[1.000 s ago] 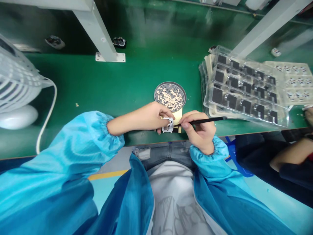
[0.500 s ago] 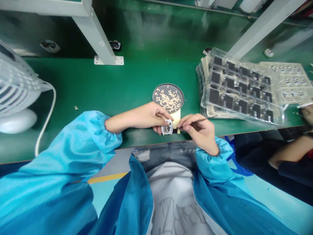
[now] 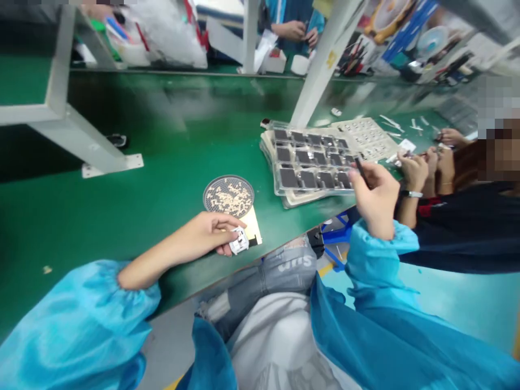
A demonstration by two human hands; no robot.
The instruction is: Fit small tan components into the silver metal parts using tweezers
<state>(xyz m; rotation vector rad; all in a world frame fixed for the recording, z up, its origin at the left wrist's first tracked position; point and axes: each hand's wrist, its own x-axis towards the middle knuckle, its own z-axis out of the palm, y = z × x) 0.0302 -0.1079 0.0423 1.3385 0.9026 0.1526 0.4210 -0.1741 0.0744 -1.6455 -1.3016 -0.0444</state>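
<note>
My left hand [image 3: 211, 232] rests on the green table [image 3: 122, 211] near its front edge, fingers pinched round a small white frame part [image 3: 239, 241]. Beside it lies a cream card [image 3: 252, 227], and just beyond stands a round perforated dish [image 3: 228, 195] with several small pale pieces. My right hand [image 3: 376, 196] is raised to the right, closed on a thin black tool [image 3: 359, 165] whose tip is at the near right corner of a clear blister tray [image 3: 309, 162] of dark square parts.
A co-worker sits at my right, their hands [image 3: 414, 168] busy over a pale sheet of small parts [image 3: 365, 138]. White frame posts [image 3: 320, 59] rise from the table; a bracket foot [image 3: 111, 164] sits at the left. Shelves with clutter lie beyond.
My right hand left the white part and moved up and right to the blister tray with the black tool. The view swung right, bringing the co-worker in. My left hand kept hold of the part.
</note>
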